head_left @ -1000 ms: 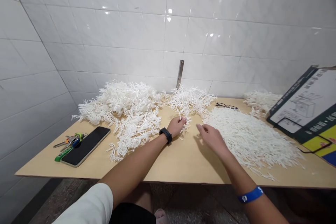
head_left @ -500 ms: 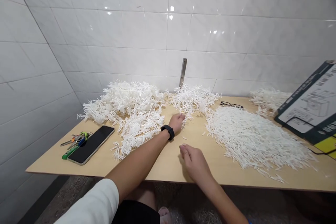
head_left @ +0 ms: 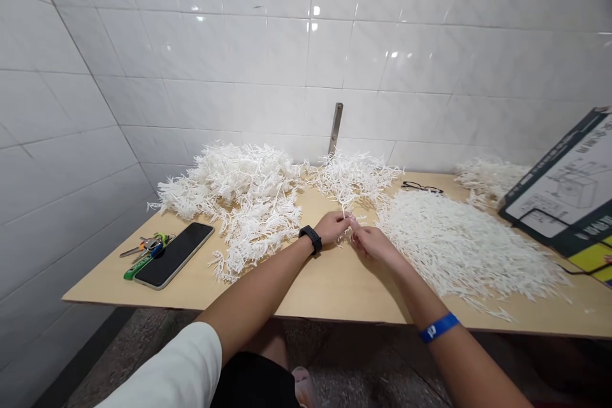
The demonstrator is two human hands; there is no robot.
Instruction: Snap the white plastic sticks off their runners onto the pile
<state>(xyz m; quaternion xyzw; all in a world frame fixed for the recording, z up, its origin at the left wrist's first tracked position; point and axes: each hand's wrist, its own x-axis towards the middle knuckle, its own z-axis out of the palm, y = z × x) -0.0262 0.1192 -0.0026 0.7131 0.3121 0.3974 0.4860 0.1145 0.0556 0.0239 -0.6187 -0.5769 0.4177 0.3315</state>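
Observation:
My left hand (head_left: 333, 227), with a black band on its wrist, is closed on a white branched piece (head_left: 345, 207) in front of the small back pile (head_left: 356, 173). Fingertips of my right hand (head_left: 370, 240) are pinched together at the same piece, right beside the left fingertips; a blue band is on that forearm. A big tangled pile of white branched pieces (head_left: 239, 178) lies to the left. On the right spreads a wide heap of loose, thin white pieces (head_left: 468, 248).
A black phone (head_left: 174, 255) and keys (head_left: 149, 245) with a green tag lie on the wooden table (head_left: 325, 293) at left. Black glasses (head_left: 421, 187) rest behind the right heap. At far right a printed box (head_left: 564, 191) leans near another white pile (head_left: 492, 178). A metal strip (head_left: 336, 127) stands against the tiled wall.
My right hand has moved up and right, and its fingertips now meet those of my left hand. My left hand has shifted slightly right and closed on a branched piece.

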